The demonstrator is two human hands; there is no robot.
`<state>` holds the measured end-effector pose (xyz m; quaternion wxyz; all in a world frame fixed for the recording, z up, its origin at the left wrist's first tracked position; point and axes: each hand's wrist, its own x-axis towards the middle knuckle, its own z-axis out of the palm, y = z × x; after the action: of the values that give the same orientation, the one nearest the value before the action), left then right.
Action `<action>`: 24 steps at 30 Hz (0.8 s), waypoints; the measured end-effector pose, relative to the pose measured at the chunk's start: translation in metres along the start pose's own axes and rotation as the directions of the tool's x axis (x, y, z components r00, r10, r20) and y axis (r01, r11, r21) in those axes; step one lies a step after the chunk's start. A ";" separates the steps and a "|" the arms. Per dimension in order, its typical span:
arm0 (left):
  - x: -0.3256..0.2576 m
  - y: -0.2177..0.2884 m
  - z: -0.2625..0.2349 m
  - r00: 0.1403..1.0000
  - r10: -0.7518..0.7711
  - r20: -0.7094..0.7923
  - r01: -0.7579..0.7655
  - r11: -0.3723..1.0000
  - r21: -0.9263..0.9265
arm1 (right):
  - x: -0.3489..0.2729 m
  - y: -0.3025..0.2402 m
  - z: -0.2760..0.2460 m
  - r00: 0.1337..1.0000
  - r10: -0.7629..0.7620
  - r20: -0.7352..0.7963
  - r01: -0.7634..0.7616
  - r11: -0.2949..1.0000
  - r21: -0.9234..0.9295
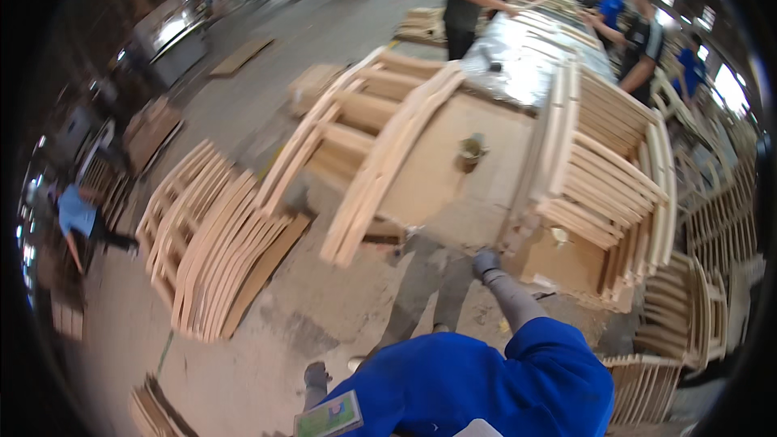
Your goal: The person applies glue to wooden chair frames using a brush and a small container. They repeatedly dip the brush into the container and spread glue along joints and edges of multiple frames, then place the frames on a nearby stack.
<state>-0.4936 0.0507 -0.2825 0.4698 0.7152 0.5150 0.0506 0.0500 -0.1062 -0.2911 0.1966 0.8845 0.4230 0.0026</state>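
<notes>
My right hand (486, 263), in what looks like a grey glove, reaches forward to the near edge of a cardboard-covered work surface (441, 170). It is close to the lower end of a stack of curved wooden frames (558, 137); whether it touches anything is unclear. Low at my side hangs my left hand (316, 374), also grey, over the floor with nothing visible near it. Its fingers are too small and blurred to read. A small tin-like pot (472, 150) stands on the cardboard. Slatted wooden frames (364, 121) lean along the surface's left side.
More curved frames (210, 243) stand stacked on the floor to the left. Chair-like wooden frames (680, 307) crowd the right. Beyond the cardboard, people (473, 0) work on both sides of a shiny foil-covered table (506, 65). Another person (77, 214) bends at far left.
</notes>
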 end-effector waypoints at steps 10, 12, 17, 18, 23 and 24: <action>-0.111 -0.121 -0.098 0.744 -0.668 0.010 0.296 0.316 -0.902 | -0.042 -0.130 -0.040 0.926 -0.082 0.369 -0.063 0.928 0.366; -0.140 -0.137 -0.110 0.545 -0.838 -0.011 0.361 0.246 -0.900 | -0.045 -0.187 -0.046 0.891 -0.176 0.419 0.003 0.924 0.382; -0.174 -0.169 -0.135 0.487 -0.873 -0.036 0.390 0.253 -0.885 | -0.024 -0.305 -0.079 0.832 -0.489 0.263 0.315 0.806 0.500; -0.174 -0.172 -0.143 0.478 -0.877 -0.046 0.381 0.254 -0.889 | -0.021 -0.331 -0.097 0.810 -0.517 0.276 0.315 0.781 0.539; -0.125 -0.183 -0.153 0.529 -0.849 0.018 0.334 0.188 -0.924 | 0.024 -0.419 -0.154 0.796 -0.604 -0.036 0.465 0.572 0.676; -0.110 -0.184 -0.158 0.568 -0.822 0.039 0.363 0.208 -0.908 | 0.037 -0.434 -0.165 0.765 -0.637 -0.095 0.496 0.488 0.718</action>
<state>-0.7591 0.0679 -0.2829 0.5941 0.0832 0.7537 0.2685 -0.2782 0.2237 -0.2969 -0.1305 0.6945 0.6377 -0.3065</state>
